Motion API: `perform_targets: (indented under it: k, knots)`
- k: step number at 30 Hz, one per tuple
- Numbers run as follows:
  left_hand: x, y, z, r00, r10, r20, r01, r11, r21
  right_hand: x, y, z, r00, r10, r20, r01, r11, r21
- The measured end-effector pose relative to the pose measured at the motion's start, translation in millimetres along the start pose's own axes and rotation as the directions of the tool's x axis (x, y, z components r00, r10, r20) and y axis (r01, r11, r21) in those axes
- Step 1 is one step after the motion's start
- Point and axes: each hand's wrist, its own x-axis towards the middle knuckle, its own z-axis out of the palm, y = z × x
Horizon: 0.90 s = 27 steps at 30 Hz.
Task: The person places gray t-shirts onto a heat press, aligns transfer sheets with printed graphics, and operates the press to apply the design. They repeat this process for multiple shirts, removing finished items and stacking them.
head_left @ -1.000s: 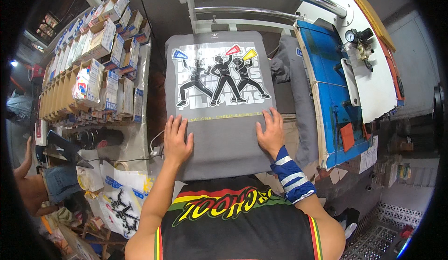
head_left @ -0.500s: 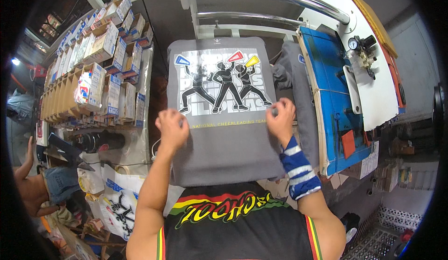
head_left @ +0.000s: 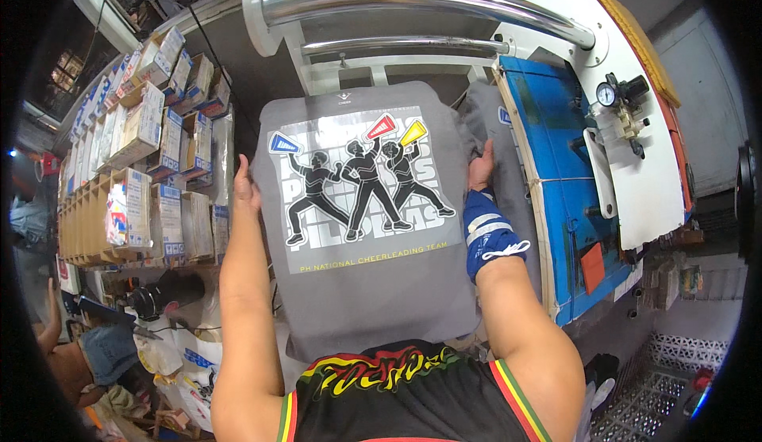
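A grey shirt (head_left: 373,307) lies spread over a flat platen in front of me. Its chest carries a print of three black figures (head_left: 361,192) raising blue, red and yellow megaphones over pale block letters, with a yellow text line below. A shiny clear sheet appears to cover the print. My left hand (head_left: 245,186) is at the shirt's left edge, its fingers stretched away from me. At the right edge, my right hand (head_left: 481,169) points its fingers upward, partly hidden by the cloth. A blue wrist wrap (head_left: 492,232) with white bands covers my right wrist.
Beyond the shirt runs a thick chrome bar (head_left: 429,1) on a white frame. To the right stand a blue panel (head_left: 559,172) and a pressure gauge (head_left: 606,94). Open cartons (head_left: 143,128) fill a rack at left. Another person (head_left: 67,355) is at the far left.
My hands have moved outward and away from me, from the print's lower corners to the shirt's sides. The view has shifted, so the shirt appears lower.
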Motion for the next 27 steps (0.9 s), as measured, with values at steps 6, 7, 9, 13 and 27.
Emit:
perform_targets:
  k: [6,7,9,13,27]
  knots:
    - [16,33,-24,0.963,0.134,-0.235,-0.175,0.972,-0.159,50,9,-28,0.994,0.055,0.097,-0.088,0.923,0.375]
    - [13,37,-27,0.95,0.176,-0.257,-0.22,0.963,-0.154,54,11,-33,0.993,0.066,0.095,-0.098,0.916,0.388]
    - [6,43,-29,0.949,0.197,-0.247,-0.238,0.959,-0.152,61,17,-43,0.999,0.027,0.021,-0.033,0.929,0.369]
    - [-11,46,-28,0.986,0.11,0.121,-0.059,0.93,-0.362,65,19,-58,0.977,-0.083,-0.196,0.109,0.986,0.126]
    - [-71,36,1,0.997,0.06,-0.046,-0.07,0.961,-0.267,0,-35,-27,0.934,0.191,0.302,-0.243,0.959,0.145]
